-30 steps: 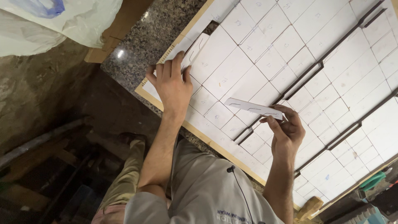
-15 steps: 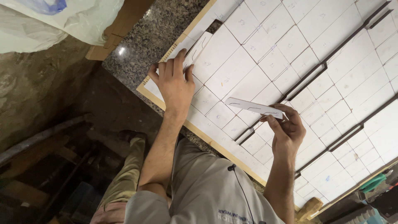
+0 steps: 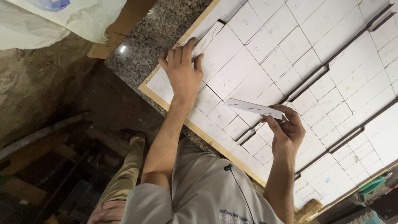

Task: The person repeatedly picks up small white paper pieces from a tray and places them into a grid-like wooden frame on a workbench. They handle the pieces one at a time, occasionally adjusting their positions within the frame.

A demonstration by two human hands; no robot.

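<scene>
Left hand [image 3: 182,70] lies flat, palm down, fingers spread and extended over the near corner of the board [image 3: 154,96], a wood-edged panel covered with white tiles [image 3: 232,70] laid tight in a grid. Fingertips press on a narrow white strip [image 3: 209,38] set among the tiles at the board's upper edge; hand is open, gripping nothing, apparently pinning that strip so it stays seated in its slot

Right hand [image 3: 286,130] is closed in a pinch: thumb and fingers clamp one end of a second long white strip [image 3: 253,108], held just above the tiles, roughly level, free end pointing toward the left hand. Strip carries a thin drawn outline; cannot tell what it marks. Held by the end, presumably so most of its length stays clear for lining up against a gap

Dark narrow gaps [image 3: 306,83] run diagonally between tile rows, some just beside the right hand; about the same width as the strips, by eye

Board rests on a speckled granite counter [image 3: 166,29]. White plastic sheet [image 3: 54,20] lies at the upper left, well apart from both hands. Person's grey shirt [image 3: 207,191] fills the lower foreground
</scene>
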